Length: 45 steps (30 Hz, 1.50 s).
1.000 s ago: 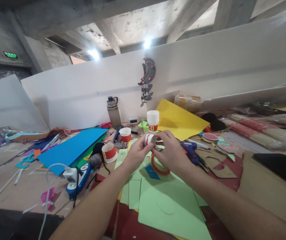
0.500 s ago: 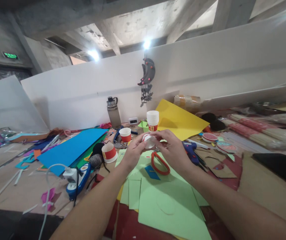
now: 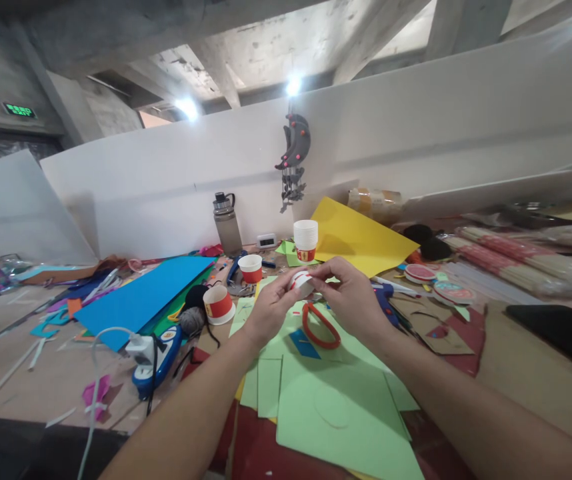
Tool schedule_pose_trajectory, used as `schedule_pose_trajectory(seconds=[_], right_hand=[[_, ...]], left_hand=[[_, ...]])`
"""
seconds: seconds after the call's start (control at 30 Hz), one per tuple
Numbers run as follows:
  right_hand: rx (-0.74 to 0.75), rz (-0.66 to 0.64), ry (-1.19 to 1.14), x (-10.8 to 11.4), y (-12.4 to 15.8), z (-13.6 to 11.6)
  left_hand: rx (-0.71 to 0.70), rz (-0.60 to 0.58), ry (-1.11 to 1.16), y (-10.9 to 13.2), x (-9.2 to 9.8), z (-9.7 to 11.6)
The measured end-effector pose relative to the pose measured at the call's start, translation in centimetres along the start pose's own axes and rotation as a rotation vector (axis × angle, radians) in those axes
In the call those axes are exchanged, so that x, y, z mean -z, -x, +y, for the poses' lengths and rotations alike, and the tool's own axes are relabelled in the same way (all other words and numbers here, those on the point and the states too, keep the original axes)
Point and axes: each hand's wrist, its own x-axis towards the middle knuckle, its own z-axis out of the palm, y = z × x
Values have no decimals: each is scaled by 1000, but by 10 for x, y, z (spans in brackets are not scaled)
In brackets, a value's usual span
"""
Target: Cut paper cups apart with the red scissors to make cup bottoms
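Between my two hands is a small white paper cup piece with red marks (image 3: 302, 283), seemingly the short base part of a paper cup. My left hand (image 3: 275, 303) grips it from the left, thumb on the near side. The fingers of my right hand (image 3: 349, 293) pinch its right edge. Just below lies a red-orange loop handle (image 3: 322, 328), perhaps of scissors, whose far end is hidden by my hands. It rests on light green paper sheets (image 3: 341, 393) beside a small blue paper scrap (image 3: 305, 344).
Left of my hands are two red-and-white paper cups (image 3: 219, 305), one tipped over, and grey yarn (image 3: 192, 322). Behind stand a cup stack (image 3: 306, 239) and a water bottle (image 3: 227, 225). A blue glue gun (image 3: 385, 300) and yellow card (image 3: 361, 237) are right.
The cup piece has turned in my fingers, so its red-marked side shows more. My right hand has shifted slightly; the things on the table stay put.
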Motion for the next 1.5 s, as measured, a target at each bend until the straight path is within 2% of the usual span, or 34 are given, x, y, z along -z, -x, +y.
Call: schedule_pose_trajectory(seconds=[0.17, 0.27, 0.37, 0.5, 0.6, 0.83, 1.0, 1.13, 1.37, 1.5], right_hand=[[-34, -12, 31, 1, -2, -3], [-78, -32, -27, 1, -5, 0], [-128, -26, -86, 1, -7, 4], [-147, -30, -49, 1, -7, 2], [-137, -31, -13, 1, -6, 1], [-139, -82, -53, -2, -3, 2], [-131, -96, -183, -3, -2, 2], [-134, -78, -156, -3, -2, 1], [-144, -89, -175, -3, -3, -1], [-98, -98, -204, -3, -3, 3]], left_hand=[[125, -22, 327, -3, 0, -5], [225, 37, 513, -6, 0, -9], [319, 106, 629, -8, 1, -11], [386, 125, 693, -10, 3, -12], [345, 111, 634, -9, 2, -14], [150, -65, 290, -4, -5, -12], [40, -37, -24, -3, -3, -5], [-1, -16, -167, -2, -1, -5], [-38, 2, -232, 0, 2, -3], [-15, 29, -41, -1, 3, -5]])
